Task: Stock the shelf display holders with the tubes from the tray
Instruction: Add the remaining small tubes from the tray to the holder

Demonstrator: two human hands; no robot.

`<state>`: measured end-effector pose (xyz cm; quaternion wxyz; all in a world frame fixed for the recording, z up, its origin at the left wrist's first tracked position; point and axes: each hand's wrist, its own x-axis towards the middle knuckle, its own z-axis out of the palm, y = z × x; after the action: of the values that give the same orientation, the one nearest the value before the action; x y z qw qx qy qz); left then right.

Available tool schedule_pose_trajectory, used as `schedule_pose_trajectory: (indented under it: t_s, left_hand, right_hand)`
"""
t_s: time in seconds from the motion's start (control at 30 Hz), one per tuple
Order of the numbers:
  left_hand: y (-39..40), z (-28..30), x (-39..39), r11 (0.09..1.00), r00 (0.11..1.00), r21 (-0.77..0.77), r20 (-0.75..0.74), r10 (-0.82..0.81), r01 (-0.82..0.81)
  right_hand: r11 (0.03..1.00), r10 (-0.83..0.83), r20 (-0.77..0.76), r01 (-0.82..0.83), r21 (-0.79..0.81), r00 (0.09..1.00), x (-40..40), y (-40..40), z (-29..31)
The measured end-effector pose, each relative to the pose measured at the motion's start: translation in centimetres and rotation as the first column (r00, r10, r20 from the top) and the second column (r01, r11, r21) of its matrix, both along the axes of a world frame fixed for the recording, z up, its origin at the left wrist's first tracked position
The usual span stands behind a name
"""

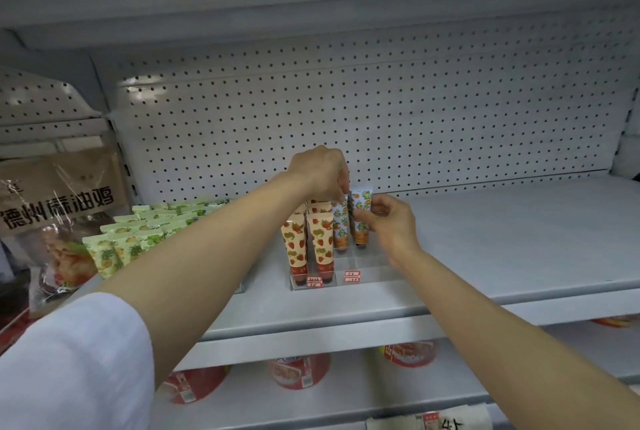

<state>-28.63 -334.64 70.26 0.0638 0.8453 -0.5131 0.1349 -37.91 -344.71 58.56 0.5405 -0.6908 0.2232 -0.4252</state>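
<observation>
Two clear display holders stand on the white shelf (pixel 485 249). The left holder (pixel 313 282) carries several strawberry-print tubes (pixel 322 239), caps down. The right holder (pixel 367 261) carries two orange-print tubes. My right hand (pixel 393 225) pinches the right orange-print tube (pixel 362 218) at its side. My left hand (pixel 323 173) reaches over from above and pinches the top of the left orange-print tube (pixel 340 221). Several green pineapple-print tubes (pixel 138 235) stand in rows at the left, partly hidden by my left forearm. No tray is in view.
A brown bagged food pack (pixel 59 208) leans at the far left. Perforated backboard (pixel 381 118) closes the shelf's rear. Red bowl containers (pixel 299 370) sit on the lower shelf. The shelf surface right of the holders is bare.
</observation>
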Motion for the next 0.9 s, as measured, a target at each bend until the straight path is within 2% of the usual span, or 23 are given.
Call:
schedule_pose_trajectory:
  t_s: [0.57, 0.9]
  left_hand:
    - [0.4, -0.3, 0.5, 0.999, 0.997, -0.033, -0.072, -0.012, 0.009]
    - [1.1, 0.8, 0.4, 0.999, 0.997, -0.053, -0.077, -0.004, 0.0]
  right_hand:
    - [0.992, 0.113, -0.087, -0.118, -0.053, 0.99, -0.5, 0.0, 0.8]
    - [0.994, 0.046, -0.037, -0.049, -0.094, 0.998, -1.5, -0.4, 1.9]
